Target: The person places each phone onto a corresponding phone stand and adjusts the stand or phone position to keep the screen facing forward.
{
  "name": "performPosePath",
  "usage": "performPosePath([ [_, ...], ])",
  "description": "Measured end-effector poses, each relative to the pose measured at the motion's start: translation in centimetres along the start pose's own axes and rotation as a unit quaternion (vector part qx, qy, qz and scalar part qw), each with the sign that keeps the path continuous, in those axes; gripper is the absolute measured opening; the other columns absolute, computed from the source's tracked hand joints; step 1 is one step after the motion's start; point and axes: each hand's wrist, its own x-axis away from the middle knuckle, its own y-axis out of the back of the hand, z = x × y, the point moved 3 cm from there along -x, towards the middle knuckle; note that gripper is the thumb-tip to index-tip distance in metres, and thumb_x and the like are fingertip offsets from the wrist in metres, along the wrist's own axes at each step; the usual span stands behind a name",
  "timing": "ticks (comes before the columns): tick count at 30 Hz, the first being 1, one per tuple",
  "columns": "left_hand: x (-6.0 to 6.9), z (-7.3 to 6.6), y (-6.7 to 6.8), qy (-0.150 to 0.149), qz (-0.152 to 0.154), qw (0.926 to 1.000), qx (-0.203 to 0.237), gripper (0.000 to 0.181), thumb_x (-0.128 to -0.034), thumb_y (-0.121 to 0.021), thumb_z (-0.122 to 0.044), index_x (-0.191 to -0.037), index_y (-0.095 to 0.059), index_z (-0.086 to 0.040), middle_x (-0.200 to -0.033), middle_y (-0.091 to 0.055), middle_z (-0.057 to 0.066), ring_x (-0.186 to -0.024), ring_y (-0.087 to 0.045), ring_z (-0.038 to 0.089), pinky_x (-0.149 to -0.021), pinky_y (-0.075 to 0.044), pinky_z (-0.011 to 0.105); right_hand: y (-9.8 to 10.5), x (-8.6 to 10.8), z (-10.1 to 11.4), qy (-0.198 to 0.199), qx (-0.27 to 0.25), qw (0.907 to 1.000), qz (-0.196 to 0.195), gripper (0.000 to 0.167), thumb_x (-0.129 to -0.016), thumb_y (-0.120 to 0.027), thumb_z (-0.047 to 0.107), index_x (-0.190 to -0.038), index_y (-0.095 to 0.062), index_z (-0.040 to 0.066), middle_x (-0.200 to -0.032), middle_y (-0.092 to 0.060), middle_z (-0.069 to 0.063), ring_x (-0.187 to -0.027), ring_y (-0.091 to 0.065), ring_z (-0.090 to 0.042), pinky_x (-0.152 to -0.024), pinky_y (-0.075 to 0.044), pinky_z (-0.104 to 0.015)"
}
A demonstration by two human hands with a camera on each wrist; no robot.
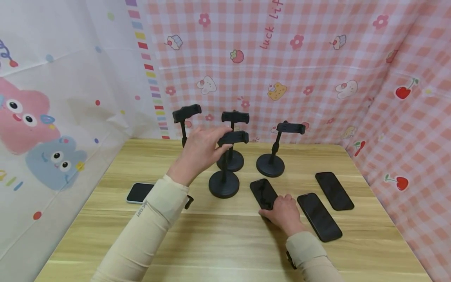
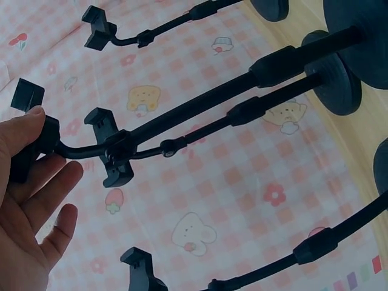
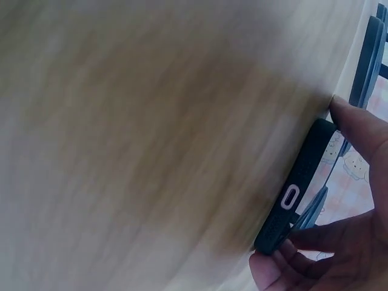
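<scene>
My left hand [image 1: 204, 150] holds the clamp head of the nearest black phone stand [image 1: 224, 185]. In the left wrist view, the thumb lies over the clamp [image 2: 43, 136] and the fingers are behind it; nothing sits in its jaws. On the table, my right hand [image 1: 286, 212] grips the near end of a black smartphone [image 1: 261, 188] lying screen up. The right wrist view shows thumb and fingers on the two long edges of this phone [image 3: 297, 188], around the end with the charging port. The hand covers part of its screen.
Three more black stands stand behind: left [image 1: 186, 112], middle [image 1: 235, 117] and right [image 1: 270, 165]. Two dark phones lie at the right, one nearer [image 1: 320, 216] and one farther [image 1: 334, 191]. A white-edged phone [image 1: 138, 193] lies left, partly behind the left sleeve. Patterned cloth [image 1: 246, 70] backs the wooden table.
</scene>
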Motion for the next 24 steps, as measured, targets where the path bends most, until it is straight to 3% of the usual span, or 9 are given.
performPosePath([
  [9, 0.37, -0.05, -0.08, -0.009, -0.018, 0.9998, -0.004, 0.047, -0.0909, -0.074, -0.025, -0.13, -0.061, -0.002, -0.115, -0.071, 0.011, -0.093, -0.07, 0.024, -0.091, -0.049, 0.047, 0.23, -0.24, 0.14, -0.033, -0.021, 0.9988, 0.031, 0.077, -0.078, -0.077, 0.052, -0.103, -0.062, -0.019, -0.096, -0.053, -0.03, -0.098, -0.05, -0.046, -0.088, -0.043, -0.053],
  [24, 0.72, 0.04, -0.19, -0.013, -0.021, 0.9995, -0.021, 0.051, -0.0913, -0.074, -0.026, -0.132, -0.058, -0.001, -0.118, -0.07, 0.013, -0.098, -0.069, 0.026, -0.09, -0.051, 0.046, 0.55, -0.04, 0.22, -0.047, -0.032, 0.9981, 0.023, 0.074, -0.075, -0.077, 0.048, -0.104, -0.062, -0.018, -0.096, -0.054, -0.03, -0.096, -0.054, -0.044, -0.082, -0.049, -0.051],
])
